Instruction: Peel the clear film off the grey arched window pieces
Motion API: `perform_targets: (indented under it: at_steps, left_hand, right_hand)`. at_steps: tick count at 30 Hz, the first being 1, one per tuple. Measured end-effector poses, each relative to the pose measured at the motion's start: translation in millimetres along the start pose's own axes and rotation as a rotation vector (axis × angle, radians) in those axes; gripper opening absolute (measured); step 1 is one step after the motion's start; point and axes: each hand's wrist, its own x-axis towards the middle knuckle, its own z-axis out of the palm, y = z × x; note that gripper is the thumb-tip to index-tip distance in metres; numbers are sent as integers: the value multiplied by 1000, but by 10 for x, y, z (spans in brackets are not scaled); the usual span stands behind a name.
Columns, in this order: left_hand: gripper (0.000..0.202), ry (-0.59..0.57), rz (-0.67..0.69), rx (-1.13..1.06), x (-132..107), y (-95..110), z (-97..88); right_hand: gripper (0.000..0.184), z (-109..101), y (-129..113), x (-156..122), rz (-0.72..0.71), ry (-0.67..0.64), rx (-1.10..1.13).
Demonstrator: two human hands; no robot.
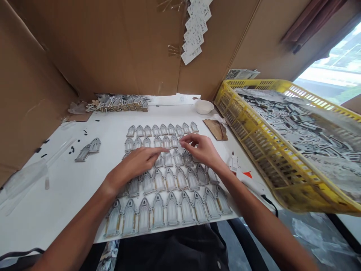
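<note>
Several rows of small grey arch-shaped window pieces [169, 184] lie flat on the white table [70, 180]. My left hand [138, 162] rests palm down over the middle rows, fingers stretched toward the centre. My right hand [200, 148] hovers just right of it, fingertips pinched at a small piece [180, 145] near the end of the second row. Whether the fingers really grip that piece is hard to tell. Both forearms reach in from the bottom edge.
A yellow plastic crate [254, 139] full of grey pieces stands at the right. A glue gun [239, 169] lies by my right wrist. A white bowl [204, 107], a stack of pieces [118, 103] and two loose pieces [88, 148] sit nearby. Cardboard walls [113, 45] enclose the table.
</note>
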Motion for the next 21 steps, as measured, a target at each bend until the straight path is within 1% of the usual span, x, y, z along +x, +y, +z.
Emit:
perform_targets:
  at_steps: [4, 7, 11, 16, 21]
  left_hand:
    - [55, -78, -19, 177, -1, 72, 9]
    - [57, -94, -22, 275, 16, 77, 50]
    - [54, -64, -17, 264, 21, 51, 65]
    - [50, -40, -26, 237, 8, 56, 34]
    - [56, 6, 40, 240, 19, 78, 108]
  right_hand:
    - [20, 5, 70, -40, 10, -57, -84]
    - [22, 7, 93, -46, -7, -131, -83]
    - [17, 5, 113, -50, -45, -199, -56]
    - [15, -4, 156, -47, -42, -268, -54]
    - [16, -3, 175, -45, -47, -293, -69]
